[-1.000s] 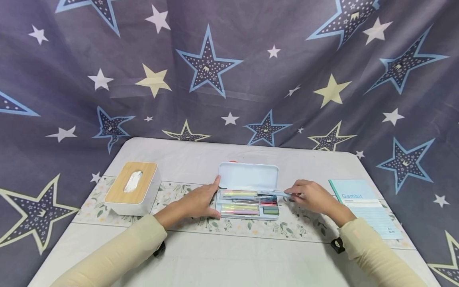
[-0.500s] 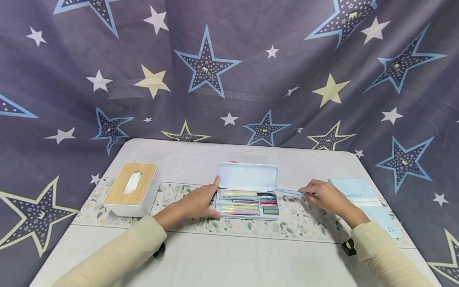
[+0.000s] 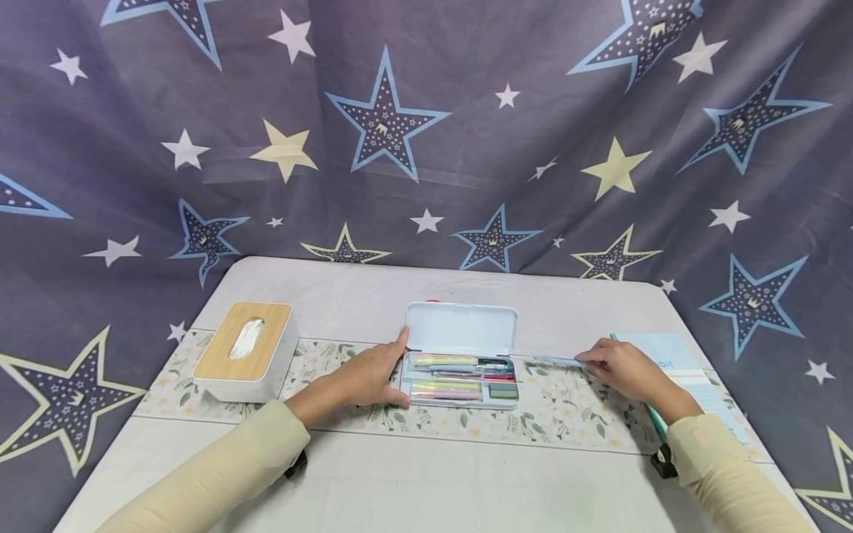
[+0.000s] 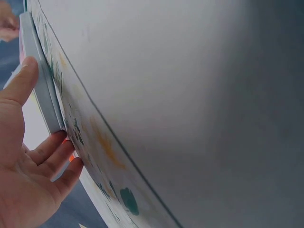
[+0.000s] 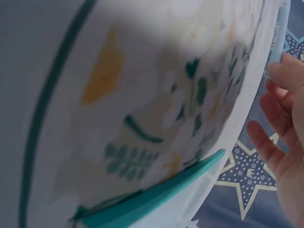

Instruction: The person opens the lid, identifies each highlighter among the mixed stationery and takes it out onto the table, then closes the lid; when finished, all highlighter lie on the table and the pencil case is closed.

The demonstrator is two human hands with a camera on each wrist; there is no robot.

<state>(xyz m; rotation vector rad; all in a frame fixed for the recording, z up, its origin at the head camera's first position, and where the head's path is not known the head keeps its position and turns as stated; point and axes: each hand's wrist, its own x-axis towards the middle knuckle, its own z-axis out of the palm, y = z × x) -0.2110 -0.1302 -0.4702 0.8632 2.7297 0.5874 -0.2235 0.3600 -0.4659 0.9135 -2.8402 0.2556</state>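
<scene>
A pale blue pencil case [image 3: 461, 329] lies with its lid up at the middle of the table; pens and markers [image 3: 445, 385] fill its tray. My left hand [image 3: 365, 374] grips the case's left end, thumb at the front corner and index finger up by the lid. In the left wrist view the thumb [image 4: 26, 78] lies along the case's side. To the right of the case, my right hand [image 3: 616, 366] pinches one end of a light blue pen [image 3: 556, 360], whose other end points left toward the case. Small print shows on the pen's barrel [image 5: 278, 40] in the right wrist view.
A light blue notebook [image 3: 649, 346] with a green spine lies at the right, partly under my right hand and wrist in the head view. At the left stands a tissue box [image 3: 233, 340] with a wooden top. A star-patterned curtain [image 3: 426, 148] hangs behind the table.
My right hand has drawn the pen to the right, away from the pencil case, and now overlaps the notebook's left edge. The left hand has stayed on the case.
</scene>
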